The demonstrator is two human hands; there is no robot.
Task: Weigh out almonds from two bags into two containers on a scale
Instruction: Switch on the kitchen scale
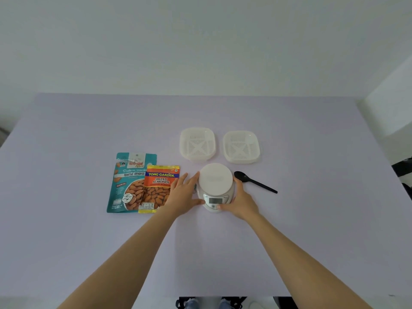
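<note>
Setup stage: nothing weighed yet. Your left hand [182,195] rests straight-fingered against the left side of the scale [215,186]. Your right hand [242,201] cups its right side, thumb on the front panel. The platform is bare. Both containers [197,143] [241,146] sit just beyond, empty. The teal bag [129,181] and orange bag [158,190] lie to the left. Next, in my judgement: seat one container squarely, then zero.

scale [215,186] readout digits illegible
</note>
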